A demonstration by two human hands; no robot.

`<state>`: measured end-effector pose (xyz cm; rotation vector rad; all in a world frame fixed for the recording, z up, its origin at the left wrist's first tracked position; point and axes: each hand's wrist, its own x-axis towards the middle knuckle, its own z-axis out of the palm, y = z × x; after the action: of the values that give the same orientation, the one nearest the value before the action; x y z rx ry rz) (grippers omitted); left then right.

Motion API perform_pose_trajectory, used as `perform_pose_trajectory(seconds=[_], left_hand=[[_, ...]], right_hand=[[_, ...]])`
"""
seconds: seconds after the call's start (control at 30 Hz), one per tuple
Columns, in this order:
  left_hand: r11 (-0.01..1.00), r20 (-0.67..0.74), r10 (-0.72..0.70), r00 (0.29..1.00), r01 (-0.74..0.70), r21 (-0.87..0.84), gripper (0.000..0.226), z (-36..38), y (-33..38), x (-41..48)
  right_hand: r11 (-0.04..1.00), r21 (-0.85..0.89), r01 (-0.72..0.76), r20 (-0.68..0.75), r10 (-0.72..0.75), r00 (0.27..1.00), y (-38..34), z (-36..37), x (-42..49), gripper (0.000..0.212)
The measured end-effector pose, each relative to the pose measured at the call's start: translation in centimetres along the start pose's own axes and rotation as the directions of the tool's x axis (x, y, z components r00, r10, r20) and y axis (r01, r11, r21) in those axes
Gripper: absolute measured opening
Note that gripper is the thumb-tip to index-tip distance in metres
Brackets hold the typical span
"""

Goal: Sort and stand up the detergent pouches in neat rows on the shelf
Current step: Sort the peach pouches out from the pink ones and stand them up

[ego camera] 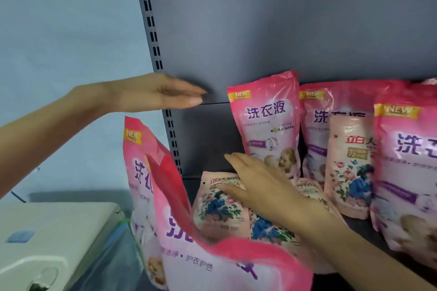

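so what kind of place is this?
Probably a shop aisle or stockroom: a grey slotted upright, a dark back panel, and many repeated pink detergent pouches stocked together.

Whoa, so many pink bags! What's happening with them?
A person is tidying detergent pouches on a shelf. Their right hand rests flat on a pale flowery pouch lying low at the front, beside a second flowery pouch. Their left hand is open in the air, holding nothing. Behind, a bright pink pouch stands upright, and a standing flowery pouch sits among more pink ones to its right. At the front left, big pink pouches lean untidily, not yet lined up.
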<state>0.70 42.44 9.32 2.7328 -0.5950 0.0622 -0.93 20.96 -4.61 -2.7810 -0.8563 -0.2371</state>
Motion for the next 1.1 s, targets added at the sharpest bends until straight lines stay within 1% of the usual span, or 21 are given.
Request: perform_pose_trajectory(seconds=[0.03,0.13,0.2,0.3,0.43,0.5,0.63,0.73,0.8,0.83,0.9,0.97,1.07,1.1], left_hand=[[0.999,0.005,0.016,1.000,-0.016,0.031,0.049,0.4,-0.1,0.3],[0.987,0.028,0.074,0.997,-0.077,0.142,0.055,2.2,-0.6,0.9],[0.978,0.053,0.109,0.993,-0.117,0.171,0.054,3.4,-1.4,1.2],[0.972,0.126,0.108,0.986,-0.131,0.193,0.049,5.5,-2.5,1.4],[0.947,0.237,0.093,0.967,-0.160,0.280,0.053,9.2,-3.6,2.1],[0.932,0.255,0.060,0.965,-0.145,0.333,0.056,10.6,-4.3,2.5],[0.927,0.243,0.044,0.969,-0.130,0.351,0.064,12.7,-4.6,3.1],[0.910,0.251,0.085,0.964,-0.177,0.374,0.067,14.0,-4.7,3.4],[0.898,0.248,0.122,0.961,-0.214,0.386,0.069,14.6,-4.8,3.7],[0.889,0.240,0.139,0.961,-0.228,0.397,0.070,14.8,-5.0,3.9],[0.876,0.224,0.159,0.961,-0.243,0.418,0.072,15.2,-5.4,4.0],[0.878,0.211,0.166,0.963,-0.242,0.412,0.079,15.6,-6.0,3.8],[0.887,0.199,0.165,0.966,-0.234,0.398,0.105,16.3,-6.6,3.2],[0.890,0.197,0.154,0.968,-0.222,0.399,0.111,16.3,-6.7,3.0]], right_hand=[[1.000,-0.001,0.003,-0.008,-0.003,1.000,-0.1,0.1,0.2,0.065],[1.000,0.007,0.003,-0.013,-0.003,1.000,-0.3,0.2,0.8,0.065],[0.999,0.029,-0.019,-0.005,0.020,1.000,-0.4,0.1,1.1,0.065],[0.989,0.106,-0.101,0.003,0.101,0.995,-0.4,0.1,1.3,0.065],[0.968,0.172,-0.183,0.015,0.183,0.983,0.2,0.5,1.3,0.064],[0.965,0.160,-0.208,0.024,0.206,0.978,0.4,0.8,1.4,0.065],[0.968,0.092,-0.232,0.056,0.228,0.972,0.8,1.4,1.5,0.064],[0.970,0.030,-0.242,0.128,0.237,0.963,0.9,2.0,1.3,0.060],[0.970,0.024,-0.242,0.144,0.236,0.961,1.0,2.4,1.4,0.060],[0.968,0.056,-0.245,0.147,0.234,0.961,1.1,2.6,1.4,0.059],[0.951,0.181,-0.252,0.145,0.228,0.963,1.3,3.0,1.6,0.057],[0.924,0.294,-0.246,0.137,0.214,0.967,1.6,3.2,1.8,0.056],[0.873,0.423,-0.243,0.122,0.211,0.970,1.8,3.6,2.2,0.063],[0.858,0.452,-0.245,0.117,0.216,0.969,1.8,3.7,2.3,0.067]])
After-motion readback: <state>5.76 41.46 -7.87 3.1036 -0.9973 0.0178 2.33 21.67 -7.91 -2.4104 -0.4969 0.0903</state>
